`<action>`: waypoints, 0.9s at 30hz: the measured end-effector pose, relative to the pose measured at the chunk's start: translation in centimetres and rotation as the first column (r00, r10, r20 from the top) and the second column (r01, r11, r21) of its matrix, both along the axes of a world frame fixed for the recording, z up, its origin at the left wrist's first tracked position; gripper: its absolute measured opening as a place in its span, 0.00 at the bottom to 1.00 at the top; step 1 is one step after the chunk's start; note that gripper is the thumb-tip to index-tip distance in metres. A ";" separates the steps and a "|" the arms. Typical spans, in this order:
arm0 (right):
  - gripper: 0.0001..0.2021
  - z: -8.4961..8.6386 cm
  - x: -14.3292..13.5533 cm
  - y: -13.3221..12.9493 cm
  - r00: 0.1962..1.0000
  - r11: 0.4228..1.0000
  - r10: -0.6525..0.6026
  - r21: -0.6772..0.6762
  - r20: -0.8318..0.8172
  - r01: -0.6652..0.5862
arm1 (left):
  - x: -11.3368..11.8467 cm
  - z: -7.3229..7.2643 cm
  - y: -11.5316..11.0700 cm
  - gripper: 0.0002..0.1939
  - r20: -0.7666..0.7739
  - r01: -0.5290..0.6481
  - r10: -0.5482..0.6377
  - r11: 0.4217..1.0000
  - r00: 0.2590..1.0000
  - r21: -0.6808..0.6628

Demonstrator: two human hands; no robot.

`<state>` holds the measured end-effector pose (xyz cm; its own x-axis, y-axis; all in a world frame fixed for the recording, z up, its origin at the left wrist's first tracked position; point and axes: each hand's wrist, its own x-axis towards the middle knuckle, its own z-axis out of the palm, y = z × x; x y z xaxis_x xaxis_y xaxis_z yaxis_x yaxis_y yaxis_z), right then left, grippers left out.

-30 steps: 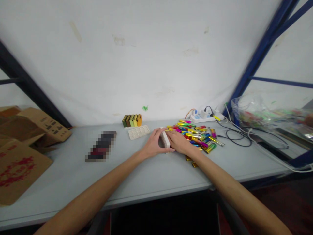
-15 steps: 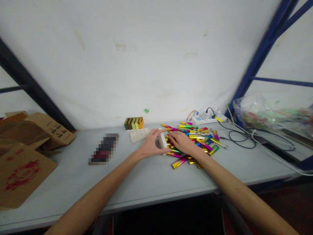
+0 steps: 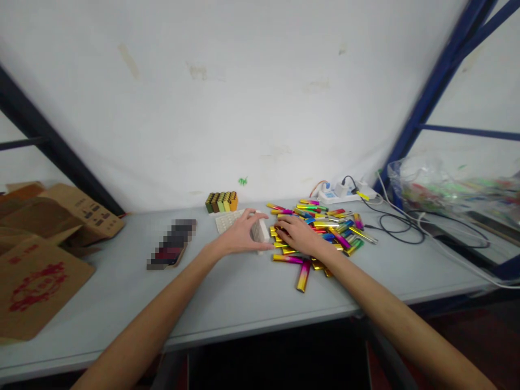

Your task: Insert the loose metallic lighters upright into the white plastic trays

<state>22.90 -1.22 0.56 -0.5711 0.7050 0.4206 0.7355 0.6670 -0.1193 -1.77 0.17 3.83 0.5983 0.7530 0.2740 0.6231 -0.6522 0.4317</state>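
Two bare hands work over a grey tabletop. The left hand holds a white block standing on edge, its thumb and fingers set wide apart in a C shape around it. Just beside it, the right hand rests palm down on a pile of shiny, multicoloured tubes, fingers slightly bent; whether they pinch one, I cannot tell. At the pile's near side, one gold and magenta tube points toward the wearer.

Behind the left hand lies a white tray with rows of hollows, near an upright cluster of green, brown, yellow and orange pieces. Cardboard boxes sit far left; a white power strip is behind the pile.
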 end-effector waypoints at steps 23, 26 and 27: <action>0.12 1.1 0.4 -0.1 0.990 0.999 -0.018 -0.037 -0.137 0.013 | -5.4 -2.2 -4.7 0.15 -0.317 0.143 -0.017 0.915 0.948 0.378; 0.11 1.0 0.4 -0.1 0.987 0.999 -0.018 -0.035 -0.162 0.012 | -7.3 -2.8 -5.8 0.18 -0.307 0.122 0.005 0.912 0.952 0.392; 0.11 1.0 0.5 -0.1 0.986 0.999 -0.018 -0.038 -0.166 0.012 | -7.8 -2.9 -5.8 0.16 -0.290 0.105 0.019 0.909 0.957 0.403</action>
<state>23.36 -1.30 1.55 -0.4845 0.7299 0.4822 0.7136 0.6486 -0.2648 -9.60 -5.64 0.93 0.7257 0.5815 0.3678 0.6450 -0.7611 -0.0693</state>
